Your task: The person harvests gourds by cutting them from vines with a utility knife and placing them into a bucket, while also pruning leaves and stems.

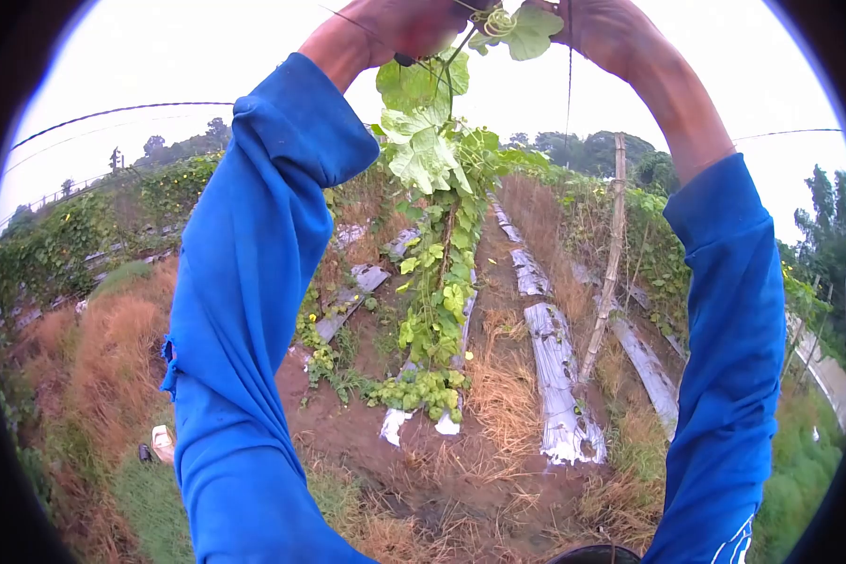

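Observation:
Both arms, in blue sleeves, are raised to the top edge of the view. My left hand [409, 26] is blurred and partly cut off beside the top of a climbing vine [432, 155]; its fingers cannot be made out. My right hand [602, 33] is at the top right of the vine, next to a broad green leaf [531, 35] and a curled tendril [500, 21]; its fingertips are cut off by the frame. A thin dark string [569, 94] hangs down by my right hand. The vine runs down to the soil in the middle.
A wooden pole [611, 254] leans upright right of the vine. Plastic-covered rows [555, 376] run away over brown soil with dry straw [503, 395]. A pale object [163, 443] lies at the lower left. More trellised vines stand on both sides.

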The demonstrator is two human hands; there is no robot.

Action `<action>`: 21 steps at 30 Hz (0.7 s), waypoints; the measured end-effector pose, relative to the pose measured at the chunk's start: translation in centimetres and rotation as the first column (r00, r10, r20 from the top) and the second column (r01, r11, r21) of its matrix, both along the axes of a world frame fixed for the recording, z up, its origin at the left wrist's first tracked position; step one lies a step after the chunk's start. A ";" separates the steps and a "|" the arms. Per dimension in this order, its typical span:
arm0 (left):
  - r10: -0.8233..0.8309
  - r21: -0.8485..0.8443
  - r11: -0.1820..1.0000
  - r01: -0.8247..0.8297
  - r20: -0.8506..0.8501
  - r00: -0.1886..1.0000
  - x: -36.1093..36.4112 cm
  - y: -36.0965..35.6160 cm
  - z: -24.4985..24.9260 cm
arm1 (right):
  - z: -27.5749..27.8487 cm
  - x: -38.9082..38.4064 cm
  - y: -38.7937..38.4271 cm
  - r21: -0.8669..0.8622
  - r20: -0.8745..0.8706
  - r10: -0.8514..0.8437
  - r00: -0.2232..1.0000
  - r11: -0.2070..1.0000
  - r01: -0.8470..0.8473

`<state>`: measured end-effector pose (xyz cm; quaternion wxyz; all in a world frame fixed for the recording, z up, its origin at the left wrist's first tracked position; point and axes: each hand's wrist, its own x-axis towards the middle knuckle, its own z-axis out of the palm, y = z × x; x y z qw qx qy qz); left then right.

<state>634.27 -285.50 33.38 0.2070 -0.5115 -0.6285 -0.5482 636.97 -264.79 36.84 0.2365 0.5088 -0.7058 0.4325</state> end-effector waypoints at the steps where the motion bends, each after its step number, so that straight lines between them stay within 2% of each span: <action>1: -0.031 -0.007 1.000 0.031 0.003 1.000 -0.1 0.0 -0.2 | 0.0 -0.2 0.3 -0.035 0.009 0.015 1.000 0.999 -0.015; 3: 0.018 0.143 0.990 -0.015 -0.023 1.000 0.3 0.4 -0.2 | 0.6 -0.4 1.8 -0.121 0.018 0.057 0.998 0.991 -0.054; 4: -0.040 0.125 0.991 0.043 -0.022 0.999 -0.3 -0.6 0.3 | 1.2 -0.9 2.9 -0.220 0.001 0.020 1.000 0.975 -0.019; 5: 0.023 0.267 0.964 -0.003 -0.073 0.997 -1.1 -1.3 0.6 | 1.8 -1.4 4.0 -0.318 -0.014 -0.021 1.000 0.948 0.016; 7: -0.024 0.493 0.868 0.063 -0.085 0.996 -2.5 -3.0 0.9 | 4.1 -4.2 8.7 -0.494 -0.006 0.080 0.997 0.866 -0.073; 8: -0.018 0.512 0.858 0.031 -0.030 0.999 -2.1 -3.9 0.4 | 3.8 -4.2 9.9 -0.596 -0.006 0.053 0.999 0.802 -0.046; 9: -0.014 0.530 0.848 -0.002 0.025 1.000 -1.7 -4.7 -0.2 | 3.8 -4.8 11.9 -0.598 -0.002 0.043 0.999 0.800 -0.035; 11: -0.011 0.636 0.769 0.064 -0.086 0.996 -2.3 -5.4 -1.1 | 3.7 -6.5 15.5 -0.747 0.033 0.082 0.996 0.664 -0.030; 13: 0.000 0.622 0.782 0.030 -0.048 0.999 -2.7 -6.6 -3.4 | 1.6 -6.8 16.2 -0.705 0.052 0.043 0.998 0.709 0.006; 15: -0.088 0.564 0.823 0.074 -0.003 0.996 -4.4 -9.3 -4.6 | -1.7 -5.6 16.7 -0.613 0.054 -0.001 0.999 0.790 0.034; 16: -0.085 0.584 0.806 0.095 -0.044 0.995 -4.1 -9.0 -5.7 | -4.6 -3.8 14.2 -0.637 0.087 0.078 0.993 0.771 -0.005; 17: -0.081 0.600 0.792 0.115 -0.084 0.993 -3.4 -8.8 -7.1 | -5.1 -3.6 14.6 -0.642 0.091 0.062 0.994 0.767 0.011; 18: -0.110 0.503 0.850 0.156 -0.120 0.987 -3.3 -8.8 -8.5 | -5.8 -3.8 15.0 -0.628 0.018 0.064 0.998 0.777 -0.038; 19: -0.105 0.536 0.832 0.146 -0.107 0.989 -3.6 -8.9 -9.3 | -6.2 -4.1 15.6 -0.607 -0.057 0.070 0.996 0.789 -0.090; 21: -0.094 0.518 0.845 0.136 -0.106 0.990 -3.8 -8.5 -11.2 | -6.7 -5.7 16.7 -0.608 -0.041 0.085 0.996 0.789 -0.092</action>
